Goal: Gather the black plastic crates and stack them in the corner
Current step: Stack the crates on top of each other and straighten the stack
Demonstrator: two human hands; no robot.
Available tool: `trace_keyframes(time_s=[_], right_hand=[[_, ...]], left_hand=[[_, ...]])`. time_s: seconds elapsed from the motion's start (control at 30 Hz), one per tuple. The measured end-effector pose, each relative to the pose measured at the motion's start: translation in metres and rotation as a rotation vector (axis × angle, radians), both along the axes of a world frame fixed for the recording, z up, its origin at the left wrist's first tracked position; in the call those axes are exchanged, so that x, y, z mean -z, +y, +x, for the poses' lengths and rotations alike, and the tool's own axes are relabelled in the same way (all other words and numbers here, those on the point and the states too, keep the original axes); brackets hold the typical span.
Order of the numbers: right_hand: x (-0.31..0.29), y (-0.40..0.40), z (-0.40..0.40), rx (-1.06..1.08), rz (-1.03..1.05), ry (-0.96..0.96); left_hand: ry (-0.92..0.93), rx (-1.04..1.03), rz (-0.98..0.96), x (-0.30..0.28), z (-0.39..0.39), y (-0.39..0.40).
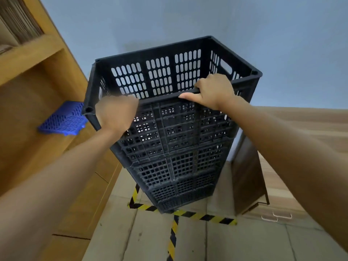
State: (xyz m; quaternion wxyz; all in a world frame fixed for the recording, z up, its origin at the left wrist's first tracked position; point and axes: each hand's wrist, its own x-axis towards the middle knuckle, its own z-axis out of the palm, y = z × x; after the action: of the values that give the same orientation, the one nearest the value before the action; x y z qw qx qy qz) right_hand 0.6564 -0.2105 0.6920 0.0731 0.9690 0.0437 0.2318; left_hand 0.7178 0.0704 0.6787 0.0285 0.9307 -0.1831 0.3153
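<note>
From the head camera, both hands are on the near rim of the top crate (169,72), which sits on a tall stack of black crates (175,157) standing against the pale wall in the corner. The right hand (212,91) has its fingers curled over the rim and down inside, pressed together, with the thumb lying flat along the outside edge. The left hand (116,112) is blurred; it looks closed into a fist round the rim near the left corner, but I cannot tell exactly how its fingers lie.

To my eye the step is seating this top crate squarely. It would go best if both hands pressed down evenly and nudged the rim until the corners beyond the fingers line up with the crate beneath, since a stack this tall could lean or topple if pushed sideways. The fingers hooked inside should come out straight upward so they don't drag the crate back.

The crate itself is black, ventilated plastic, with slotted walls, a handle cut-out in the side wall beyond the right hand, and a thick rim with socket-like corners. Below the knuckles the stack tapers down to the floor, its foot resting just by the yellow-and-black tape (188,213). Left of the left hand, a blue plastic crate (64,119) lies on a wooden shelf (37,53).
</note>
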Motion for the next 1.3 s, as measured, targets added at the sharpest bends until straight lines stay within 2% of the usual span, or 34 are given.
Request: trace_keyframes(time_s=[0.37,0.77,1.03,1.3], right_hand=[[0.002,0.021,0.020,0.040,-0.002,-0.089],[0.003,0.029,0.024,0.069,-0.010,-0.070],[0.002,0.041,0.022,0.153,-0.038,-0.006],[0.001,0.080,0.027,0.253,-0.016,-0.034]], left_hand=[[-0.031,0.021,-0.007,-0.002,0.029,0.015],[-0.023,0.061,-0.010,-0.001,0.040,0.022],[0.028,0.149,-0.002,-0.002,0.049,0.032],[-0.024,0.269,-0.024,-0.001,0.092,0.056]])
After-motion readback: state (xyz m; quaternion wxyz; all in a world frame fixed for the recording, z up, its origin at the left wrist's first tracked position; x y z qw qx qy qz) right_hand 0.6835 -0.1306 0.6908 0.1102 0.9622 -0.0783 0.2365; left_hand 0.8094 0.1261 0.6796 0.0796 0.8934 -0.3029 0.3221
